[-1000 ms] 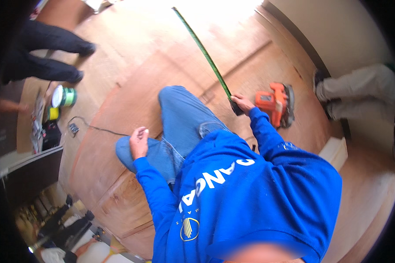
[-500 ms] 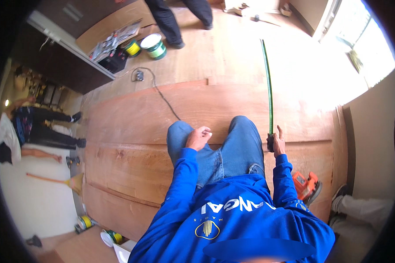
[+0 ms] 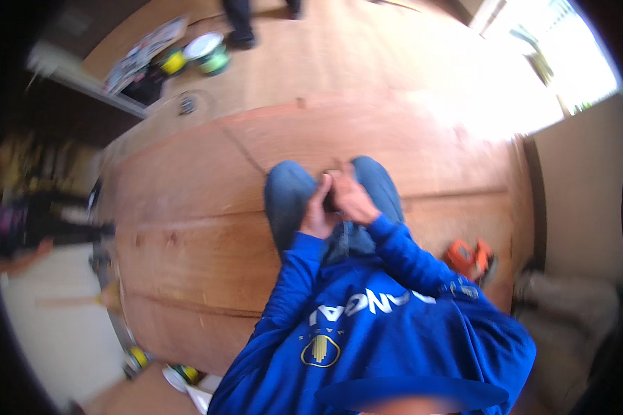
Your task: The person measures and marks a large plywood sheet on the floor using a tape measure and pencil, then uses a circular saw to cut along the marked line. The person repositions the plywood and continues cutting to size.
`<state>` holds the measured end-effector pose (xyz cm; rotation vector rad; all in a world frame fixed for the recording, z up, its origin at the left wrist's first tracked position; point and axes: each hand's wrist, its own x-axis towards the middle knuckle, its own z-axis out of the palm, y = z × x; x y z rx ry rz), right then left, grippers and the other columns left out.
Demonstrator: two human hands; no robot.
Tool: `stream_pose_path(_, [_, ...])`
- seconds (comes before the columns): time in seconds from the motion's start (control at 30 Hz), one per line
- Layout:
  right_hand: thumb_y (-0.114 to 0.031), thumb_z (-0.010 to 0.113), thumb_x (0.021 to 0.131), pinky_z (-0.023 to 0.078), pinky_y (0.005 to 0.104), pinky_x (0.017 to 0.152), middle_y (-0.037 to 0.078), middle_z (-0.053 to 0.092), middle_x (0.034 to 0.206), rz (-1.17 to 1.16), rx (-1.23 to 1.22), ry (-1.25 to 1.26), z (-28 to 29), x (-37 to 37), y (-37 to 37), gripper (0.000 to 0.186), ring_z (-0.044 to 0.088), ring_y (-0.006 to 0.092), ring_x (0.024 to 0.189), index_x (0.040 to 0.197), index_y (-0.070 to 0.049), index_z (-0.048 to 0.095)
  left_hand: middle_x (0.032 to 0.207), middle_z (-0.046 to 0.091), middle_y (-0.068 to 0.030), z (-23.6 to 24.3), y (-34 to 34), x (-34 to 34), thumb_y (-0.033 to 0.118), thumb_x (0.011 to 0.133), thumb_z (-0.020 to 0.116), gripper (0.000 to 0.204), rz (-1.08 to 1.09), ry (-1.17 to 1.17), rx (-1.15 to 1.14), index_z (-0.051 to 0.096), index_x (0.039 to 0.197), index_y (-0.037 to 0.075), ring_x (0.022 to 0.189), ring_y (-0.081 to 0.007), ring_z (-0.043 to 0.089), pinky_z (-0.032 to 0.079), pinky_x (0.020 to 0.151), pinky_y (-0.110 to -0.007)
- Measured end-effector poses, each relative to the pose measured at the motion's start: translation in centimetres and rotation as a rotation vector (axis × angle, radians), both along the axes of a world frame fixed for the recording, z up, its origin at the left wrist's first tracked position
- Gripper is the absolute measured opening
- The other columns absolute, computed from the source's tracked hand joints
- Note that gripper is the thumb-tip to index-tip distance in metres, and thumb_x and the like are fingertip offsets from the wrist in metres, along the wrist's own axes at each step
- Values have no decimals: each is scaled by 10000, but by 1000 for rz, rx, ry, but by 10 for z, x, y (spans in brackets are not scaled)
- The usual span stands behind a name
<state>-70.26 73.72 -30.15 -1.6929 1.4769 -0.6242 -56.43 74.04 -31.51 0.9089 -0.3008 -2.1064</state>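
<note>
My two hands meet between my raised knees, in front of my blue jeans [image 3: 287, 197]. A dark tape measure [image 3: 331, 200] is mostly hidden between them, and none of its green blade shows. My left hand [image 3: 316, 216] is closed against its left side. From the other side my right hand [image 3: 355, 200] closes over it, a little blurred by motion.
Wooden boards [image 3: 187, 256] lie beneath me. To my right sits an orange power tool [image 3: 467, 259]. A cord [image 3: 242, 149] runs out ahead; paint buckets [image 3: 208, 54] stand at far left. One person's legs [image 3: 239, 24] are ahead, another person [image 3: 48, 225] at left.
My right hand has come in from the right with the tape measure to meet my left hand. The long green blade has gone from view. The whole view has shifted and blurred.
</note>
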Motion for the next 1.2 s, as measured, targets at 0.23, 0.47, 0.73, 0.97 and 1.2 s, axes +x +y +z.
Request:
stream_pose_path(0.23, [-323, 623, 977, 553, 522, 858, 222, 726, 1107, -402, -310, -28, -1, -79, 71, 360, 698, 408, 1015, 1214, -53, 632, 1122, 638, -108, -47, -53, 108, 266, 973, 679, 405, 119, -354, -61, 574, 1321, 87, 822, -280, 670, 529, 607, -370])
stream_pose_path(0.47, [-231, 691, 832, 550, 500, 872, 214, 669, 1022, -1257, 217, 941, -84, -261, 314, 329, 666, 390, 962, 1104, -55, 632, 1081, 720, -195, -159, -128, 256, 273, 638, 941, 767, -56, -1698, -394, 626, 1248, -69, 956, -293, 707, 571, 834, -449])
stream_pose_path(0.73, [-319, 787, 764, 491, 456, 1059, 250, 679, 1216, -1667, 240, 358, -135, -294, 442, 672, 642, 402, 1185, 1307, 10, 567, 1134, 724, -222, -233, -164, 331, 285, 722, 841, 594, -369, -1678, 50, 687, 1161, -85, 1030, -347, 704, 570, 934, -455])
stream_pose_path(0.97, [-348, 820, 820, 507, 440, 1017, 253, 676, 1226, -1707, 380, 363, -199, -303, 396, 627, 658, 378, 1180, 1283, -15, 558, 1186, 715, -185, -265, -183, 361, 395, 878, 606, 568, -403, -1455, 313, 689, 1252, -23, 1038, -341, 704, 556, 943, -468])
stream_pose_path(1.2, [-306, 785, 895, 511, 422, 994, 202, 676, 1240, -1554, 322, 289, -210, -340, 415, 536, 658, 335, 1142, 1295, -20, 571, 1469, 542, -273, -254, -180, 340, 209, 880, 661, 627, -604, -2140, -504, 512, 1452, -3, 1275, -431, 578, 468, 1068, -509])
